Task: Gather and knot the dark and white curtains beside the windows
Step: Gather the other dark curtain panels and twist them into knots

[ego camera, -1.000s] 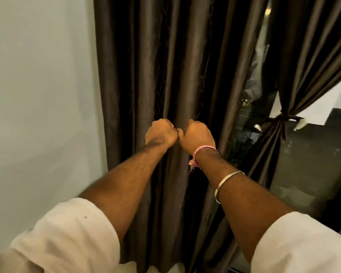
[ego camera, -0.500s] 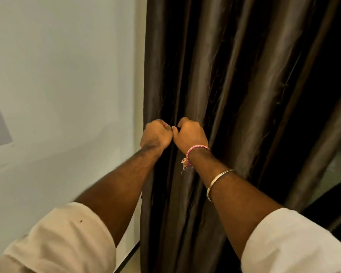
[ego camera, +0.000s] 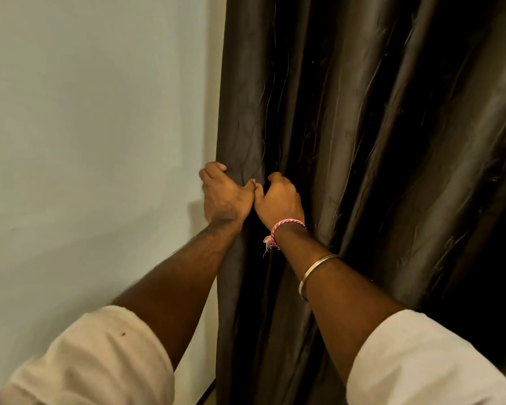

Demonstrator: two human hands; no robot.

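With the left hand (ego camera: 225,197) curled round the outer edge of the dark curtain (ego camera: 377,147) beside the wall (ego camera: 85,141) and the right hand (ego camera: 278,200) pinching a fold just beside it, the slick cloth may slip free, leaving folds ungathered.

Dark curtain (ego camera: 377,141) hangs in folds beside pale wall (ego camera: 85,141), touching its edge.

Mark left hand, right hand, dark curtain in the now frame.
left hand (ego camera: 224,197), head view, back of the hand gripping the curtain's edge.
right hand (ego camera: 279,200), head view, back of the hand.
dark curtain (ego camera: 392,141), head view, a lit fold right of the hands.
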